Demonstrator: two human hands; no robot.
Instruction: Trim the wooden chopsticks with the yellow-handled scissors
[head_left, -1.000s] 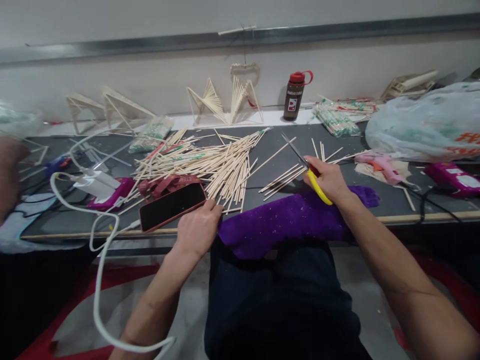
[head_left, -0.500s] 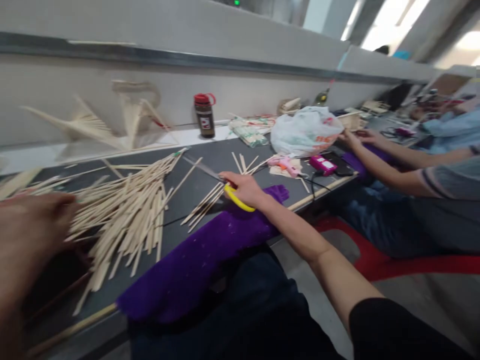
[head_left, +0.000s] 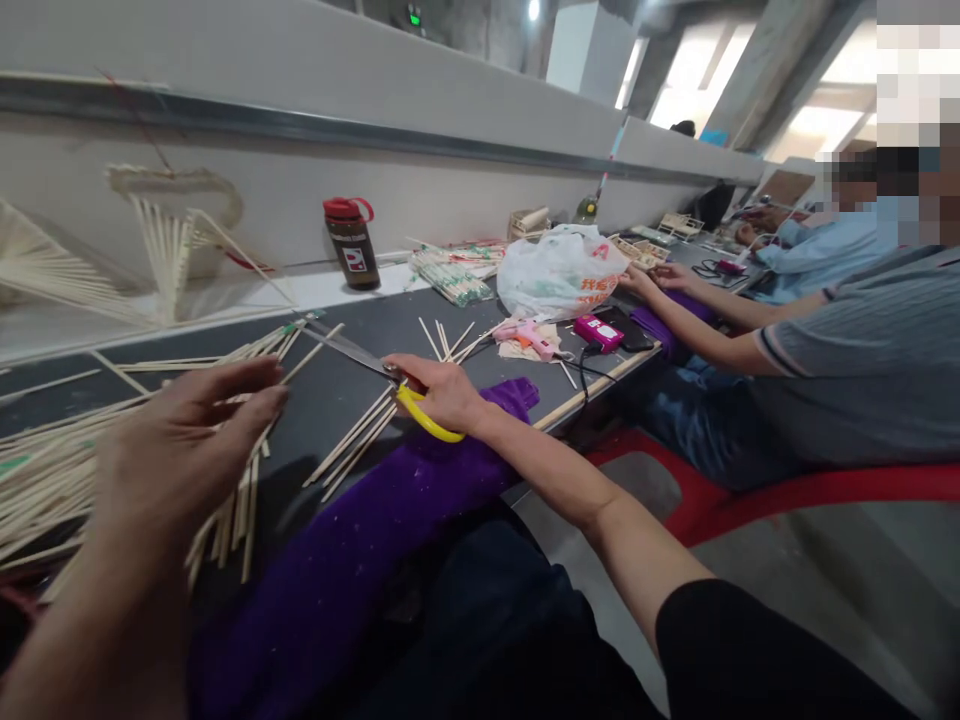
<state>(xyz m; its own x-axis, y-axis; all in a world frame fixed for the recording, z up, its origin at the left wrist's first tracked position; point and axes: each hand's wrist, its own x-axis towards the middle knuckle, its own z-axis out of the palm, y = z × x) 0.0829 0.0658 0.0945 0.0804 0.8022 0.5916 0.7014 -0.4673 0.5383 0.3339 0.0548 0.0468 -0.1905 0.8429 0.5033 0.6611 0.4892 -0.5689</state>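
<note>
My right hand grips yellow-handled scissors, whose long blades point up and left over the dark table. Below that hand lies a purple cloth, draped over the table edge and my lap. Several loose thin sticks rest beside the scissors. My left hand hovers over a large pile of wooden sticks, partly hiding it. Its fingers stretch to the right, apart from the thumb, and I see nothing held in them.
A brown bottle with a red lid stands against the wall. Behind lie packaged sticks, a white plastic bag, a pink glue gun and a magenta box. Stick models stand at left. A co-worker sits at right.
My left hand has moved right and up, from the left end of the stick pile to above its middle. The view has turned right. My right hand still grips the scissors.
</note>
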